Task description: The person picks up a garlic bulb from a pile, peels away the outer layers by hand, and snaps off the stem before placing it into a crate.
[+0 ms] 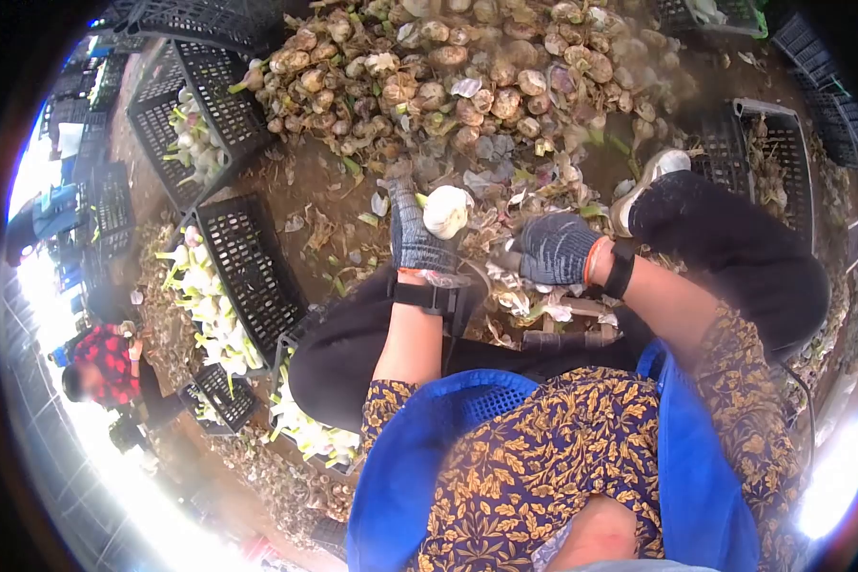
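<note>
My left hand (416,236), in a grey knit glove with an orange cuff, holds a cleaned white garlic bulb (446,212). The bulb lies against the thumb side, while the fingers point away from me. To its right is my right hand (555,250), gloved alike, with its fingers curled. What sits inside those fingers, if anything, is hidden. Loose garlic skins (515,303) lie below and between the two hands. Beyond them rises a large heap of untrimmed garlic (448,81) with dirty brown skins.
Black plastic crates (248,262) line my left side, with peeled-looking white garlic (205,300) in and beside them. Another crate (777,157) stands at the right near my shoe (660,172). A person in a red checked top (105,362) sits at far left.
</note>
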`<state>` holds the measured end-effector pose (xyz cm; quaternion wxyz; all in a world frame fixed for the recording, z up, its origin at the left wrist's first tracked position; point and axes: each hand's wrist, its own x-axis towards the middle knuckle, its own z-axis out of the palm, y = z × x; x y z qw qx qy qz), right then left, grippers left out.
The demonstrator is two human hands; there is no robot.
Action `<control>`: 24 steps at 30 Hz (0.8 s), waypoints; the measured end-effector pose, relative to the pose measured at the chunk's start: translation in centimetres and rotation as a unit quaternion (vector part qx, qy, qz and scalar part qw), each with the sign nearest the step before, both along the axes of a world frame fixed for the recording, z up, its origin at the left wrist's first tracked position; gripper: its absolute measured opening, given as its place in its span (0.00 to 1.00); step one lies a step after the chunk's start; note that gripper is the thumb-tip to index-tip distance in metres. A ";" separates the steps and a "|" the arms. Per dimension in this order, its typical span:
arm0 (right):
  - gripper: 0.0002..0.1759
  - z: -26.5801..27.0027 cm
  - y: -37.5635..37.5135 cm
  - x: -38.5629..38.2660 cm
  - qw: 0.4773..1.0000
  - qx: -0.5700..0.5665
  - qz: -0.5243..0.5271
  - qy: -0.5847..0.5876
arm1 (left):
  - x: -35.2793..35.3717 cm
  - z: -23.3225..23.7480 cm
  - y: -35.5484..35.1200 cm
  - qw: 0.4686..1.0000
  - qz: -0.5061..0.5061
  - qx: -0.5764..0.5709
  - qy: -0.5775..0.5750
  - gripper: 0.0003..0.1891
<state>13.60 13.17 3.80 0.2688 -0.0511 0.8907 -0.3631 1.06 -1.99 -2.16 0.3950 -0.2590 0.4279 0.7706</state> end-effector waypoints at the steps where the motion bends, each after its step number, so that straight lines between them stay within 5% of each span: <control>1: 0.15 0.0 0.2 -0.2 0.996 0.076 -0.048 0.027 | -0.2 -0.6 -0.1 1.000 0.011 0.012 -0.009 0.43; 2: 0.18 1.0 0.2 -0.8 0.984 -0.039 -0.159 0.073 | 0.2 1.2 0.5 0.999 0.030 -0.013 -0.022 0.39; 3: 0.18 1.2 -0.3 -1.2 0.984 -0.038 -0.158 0.073 | 0.3 1.9 0.6 0.999 0.030 -0.013 -0.022 0.39; 5: 0.15 1.7 -1.6 -2.0 0.863 -0.174 -0.362 0.306 | 0.5 2.6 0.9 0.995 0.044 -0.011 -0.087 0.35; 6: 0.14 1.8 -2.0 -2.2 0.852 -0.296 -0.373 0.219 | 0.4 2.5 1.1 0.995 0.043 -0.010 -0.086 0.35; 7: 0.14 1.8 -1.6 -2.2 0.852 -0.296 -0.373 0.219 | 0.3 2.4 1.3 0.994 0.060 0.020 -0.095 0.33; 9: 0.12 1.8 -0.4 -2.0 0.937 -0.232 -0.239 0.104 | -0.1 1.0 0.3 0.991 0.077 0.050 -0.102 0.32; 10: 0.09 2.0 -0.5 -1.5 0.969 -0.183 -0.133 0.096 | -0.5 -0.2 -1.0 0.970 0.035 0.217 -0.101 0.31; 11: 0.09 2.5 -0.3 -1.3 0.969 -0.182 -0.133 0.097 | -0.7 -0.2 -1.3 0.920 -0.008 0.379 -0.097 0.31; 12: 0.12 3.3 -0.1 -1.2 0.997 -0.074 -0.001 0.036 | -0.1 -0.4 -1.0 0.985 0.027 0.171 -0.027 0.29; 13: 0.14 3.7 0.3 -1.2 0.990 0.039 0.131 -0.025 | 0.3 -0.4 -0.8 0.984 0.026 0.174 -0.025 0.29; 14: 0.18 -3.1 0.3 0.8 0.955 0.101 0.153 0.235 | 0.4 1.0 0.1 0.997 0.060 0.040 -0.011 0.28; 15: 0.23 -5.2 0.1 1.2 0.955 0.115 0.051 0.267 | 0.5 2.7 1.2 0.991 0.095 -0.092 0.003 0.27; 16: 0.24 -3.5 0.0 0.2 0.972 -0.162 -0.173 0.007 | 1.0 4.9 2.1 0.979 0.063 -0.187 0.049 0.25; 17: 0.26 -1.1 -0.3 -1.0 0.797 -0.410 -0.365 -0.252 | 1.2 4.1 2.2 0.972 0.011 -0.190 0.140 0.21; 18: 0.26 0.5 -0.4 -1.5 0.670 -0.534 -0.406 -0.319 | 1.8 1.8 1.7 0.864 -0.110 -0.328 0.366 0.19; 19: 0.33 -2.3 -1.7 -1.5 0.525 -0.668 -0.437 -0.296 | 2.4 -0.1 1.1 0.672 -0.216 -0.435 0.559 0.18; 20: 0.32 -2.5 -2.3 -2.6 0.474 -0.688 -0.454 -0.309 | 3.0 2.4 2.0 0.678 -0.292 -0.408 0.536 0.16; 21: 0.32 -2.7 -2.6 -3.7 0.422 -0.707 -0.469 -0.320 | 2.9 1.2 2.0 0.594 -0.258 -0.391 0.654 0.15; 22: 0.29 -4.4 -2.8 -4.1 0.443 -0.665 -0.533 -0.279 | 3.0 0.1 1.7 0.592 -0.251 -0.387 0.661 0.15; 24: 0.27 -6.4 -0.3 -5.3 0.422 -0.668 -0.530 -0.308 | 3.3 1.6 1.6 0.862 -0.135 -0.238 0.427 0.16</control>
